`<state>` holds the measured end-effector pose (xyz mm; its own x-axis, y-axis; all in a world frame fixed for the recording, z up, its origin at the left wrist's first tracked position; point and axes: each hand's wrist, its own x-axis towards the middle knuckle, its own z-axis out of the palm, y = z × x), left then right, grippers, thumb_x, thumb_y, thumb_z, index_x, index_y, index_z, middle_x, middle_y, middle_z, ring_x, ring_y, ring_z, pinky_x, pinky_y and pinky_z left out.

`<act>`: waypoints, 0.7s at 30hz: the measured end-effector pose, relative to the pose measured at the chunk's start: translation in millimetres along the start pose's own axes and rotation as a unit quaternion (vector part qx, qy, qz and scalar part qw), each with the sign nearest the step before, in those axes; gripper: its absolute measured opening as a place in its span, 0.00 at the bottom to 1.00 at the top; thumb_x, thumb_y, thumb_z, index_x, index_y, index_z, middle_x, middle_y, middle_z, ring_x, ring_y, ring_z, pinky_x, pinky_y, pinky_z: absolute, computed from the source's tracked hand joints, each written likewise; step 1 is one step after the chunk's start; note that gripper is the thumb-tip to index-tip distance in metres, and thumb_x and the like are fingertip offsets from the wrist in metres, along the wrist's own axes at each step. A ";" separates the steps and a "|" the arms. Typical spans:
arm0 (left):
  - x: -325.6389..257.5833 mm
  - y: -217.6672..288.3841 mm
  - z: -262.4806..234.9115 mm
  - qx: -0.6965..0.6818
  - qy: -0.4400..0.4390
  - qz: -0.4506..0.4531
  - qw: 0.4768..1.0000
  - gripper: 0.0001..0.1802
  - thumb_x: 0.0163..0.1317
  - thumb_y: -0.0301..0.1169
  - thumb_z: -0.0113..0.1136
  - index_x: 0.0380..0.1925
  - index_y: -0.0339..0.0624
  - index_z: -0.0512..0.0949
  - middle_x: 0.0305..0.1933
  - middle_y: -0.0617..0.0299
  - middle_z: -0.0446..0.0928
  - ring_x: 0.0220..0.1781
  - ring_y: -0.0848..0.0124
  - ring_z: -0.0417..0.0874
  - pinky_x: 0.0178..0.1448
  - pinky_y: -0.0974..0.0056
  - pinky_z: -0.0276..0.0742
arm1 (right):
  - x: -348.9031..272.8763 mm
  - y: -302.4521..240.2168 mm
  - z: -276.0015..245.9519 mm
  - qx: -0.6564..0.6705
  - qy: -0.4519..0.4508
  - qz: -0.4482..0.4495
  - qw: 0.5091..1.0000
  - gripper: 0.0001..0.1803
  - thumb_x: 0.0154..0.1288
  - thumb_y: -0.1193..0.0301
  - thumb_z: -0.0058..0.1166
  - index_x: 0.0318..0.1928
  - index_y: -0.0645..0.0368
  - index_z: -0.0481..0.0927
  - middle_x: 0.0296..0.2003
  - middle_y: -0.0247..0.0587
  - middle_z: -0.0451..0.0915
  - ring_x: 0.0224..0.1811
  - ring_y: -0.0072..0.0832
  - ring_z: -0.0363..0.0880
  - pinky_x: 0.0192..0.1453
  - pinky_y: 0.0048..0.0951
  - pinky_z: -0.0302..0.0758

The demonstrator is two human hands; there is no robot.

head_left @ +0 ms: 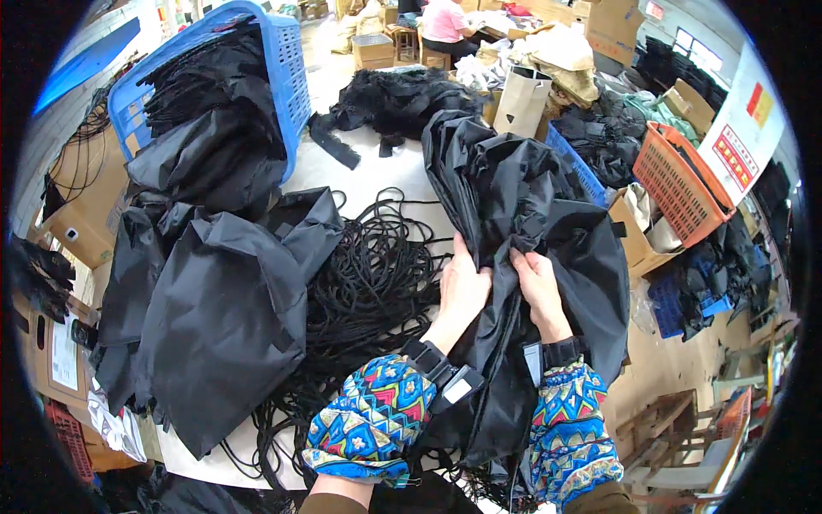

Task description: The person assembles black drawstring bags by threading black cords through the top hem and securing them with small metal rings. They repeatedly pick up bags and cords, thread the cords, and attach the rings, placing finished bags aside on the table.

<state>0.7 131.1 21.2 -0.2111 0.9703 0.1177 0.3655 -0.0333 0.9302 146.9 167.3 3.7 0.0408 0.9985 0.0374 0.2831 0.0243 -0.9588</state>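
Observation:
A bunched heap of black fabric (pixel 591 248) lies at the right side of the table, gathered into folds. My left hand (pixel 463 287) grips its left folds, fingers partly hidden in the cloth. Close beside it, my right hand (pixel 537 281) pinches the gathered fabric with thumb and fingers. Between both hands the folds run down toward me. To the left of my left hand spreads a tangled pile of black cord (pixel 377 265). Further left, more black fabric pieces (pixel 227 317) hang over the table's front edge.
A blue plastic basket (pixel 295 77) tipped toward me spills black fabric at the far left. Black scraps (pixel 398 98) lie at the table's far end. An orange crate (pixel 681 184) and a cardboard box (pixel 638 231) stand at the right. A person in pink (pixel 445 21) sits far back.

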 end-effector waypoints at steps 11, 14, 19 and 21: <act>-78.3 34.3 -48.6 -0.318 -0.188 -0.170 0.914 0.39 0.49 0.17 0.53 0.65 0.40 0.56 0.59 0.53 0.70 0.61 0.64 0.70 0.64 0.63 0.64 | -52.5 -71.5 -2.6 0.086 -0.088 0.047 0.991 0.18 0.67 0.64 0.47 0.39 0.70 0.79 0.29 0.36 0.80 0.30 0.23 0.75 0.36 0.23 0.70; -113.1 35.1 -41.4 -0.294 -0.197 -0.089 0.931 0.29 0.50 0.16 0.56 0.56 0.37 0.68 0.55 0.59 0.74 0.57 0.67 0.72 0.62 0.64 0.65 | -59.6 -71.7 -14.4 0.071 -0.166 0.092 0.979 0.18 0.69 0.62 0.43 0.44 0.65 0.77 0.34 0.33 0.80 0.27 0.16 0.74 0.27 0.19 0.69; -135.4 42.3 -37.0 -0.171 -0.177 -0.009 0.969 0.27 0.50 0.18 0.55 0.55 0.37 0.67 0.52 0.58 0.75 0.56 0.70 0.71 0.61 0.65 0.65 | -112.3 -109.7 -37.6 0.161 -0.212 0.094 0.959 0.22 0.63 0.67 0.54 0.54 0.66 0.69 0.44 0.35 0.78 0.38 0.18 0.77 0.39 0.21 0.76; -145.1 47.9 -36.1 -0.107 -0.164 0.020 0.980 0.22 0.51 0.21 0.55 0.50 0.36 0.70 0.48 0.51 0.77 0.52 0.61 0.76 0.57 0.62 0.69 | -126.3 -125.2 -44.3 0.103 -0.241 0.049 0.964 0.27 0.60 0.70 0.58 0.56 0.68 0.68 0.49 0.39 0.76 0.47 0.24 0.76 0.53 0.27 0.73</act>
<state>16.1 -19.9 61.2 0.1158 0.9907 0.0708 0.1622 -0.0892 0.9827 148.7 36.0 131.4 -0.4067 0.9024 -0.1427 0.1013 -0.1107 -0.9887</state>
